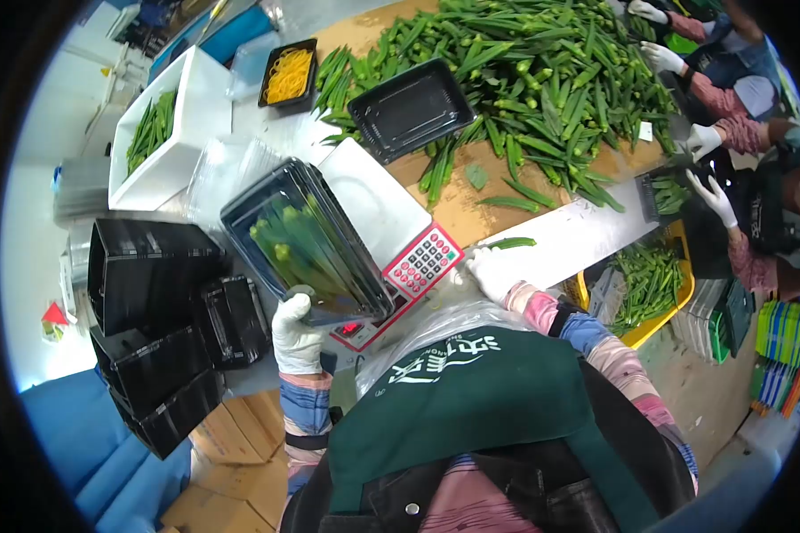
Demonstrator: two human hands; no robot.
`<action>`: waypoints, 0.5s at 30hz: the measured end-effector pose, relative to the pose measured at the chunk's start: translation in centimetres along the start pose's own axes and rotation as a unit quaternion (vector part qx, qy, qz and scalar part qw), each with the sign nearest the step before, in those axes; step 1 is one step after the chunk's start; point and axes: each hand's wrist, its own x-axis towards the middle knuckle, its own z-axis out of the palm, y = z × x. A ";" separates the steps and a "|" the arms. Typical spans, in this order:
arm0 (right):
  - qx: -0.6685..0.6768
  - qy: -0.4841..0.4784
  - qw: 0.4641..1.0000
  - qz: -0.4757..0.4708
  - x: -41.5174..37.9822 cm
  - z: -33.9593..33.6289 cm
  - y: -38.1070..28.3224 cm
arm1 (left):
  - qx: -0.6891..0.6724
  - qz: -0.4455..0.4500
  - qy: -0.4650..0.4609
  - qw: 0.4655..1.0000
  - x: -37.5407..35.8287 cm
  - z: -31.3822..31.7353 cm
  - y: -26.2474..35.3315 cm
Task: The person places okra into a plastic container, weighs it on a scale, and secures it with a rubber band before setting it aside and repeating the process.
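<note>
My left hand [296, 336], in a white glove, grips the lower end of a black tray [378, 300] under a clear lid, with okra [298, 244] inside. This pack is tilted above a scale [378, 200] with a white plate, a red keypad panel and a lit red display, and hides part of it. In its white glove, my right hand [495, 274] is closed at the table's near edge, its fingertips at the end of a single okra pod [511, 242]. An open black tray [412, 108] lies beyond the scale, against the okra pile [542, 80].
At left stand a white foam box [213, 111] of okra and stacked black trays [147, 275]. A tray of yellow rubber bands [289, 75] sits at the back. A yellow crate [676, 306] holds okra at right. Co-workers' gloved hands [711, 195] are along the right side.
</note>
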 end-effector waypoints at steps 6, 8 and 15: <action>0.117 0.060 0.985 0.107 1.3 -11.0 -3.3 | 0.016 -0.114 -0.149 0.982 2.1 -2.0 -1.8; 0.095 0.074 0.991 0.065 1.9 -12.4 -3.4 | 0.009 -0.141 -0.220 0.965 2.9 -1.1 -3.2; 0.424 0.269 0.862 0.066 5.4 -21.0 -10.0 | 0.148 -0.143 -0.132 0.970 2.3 5.3 -5.8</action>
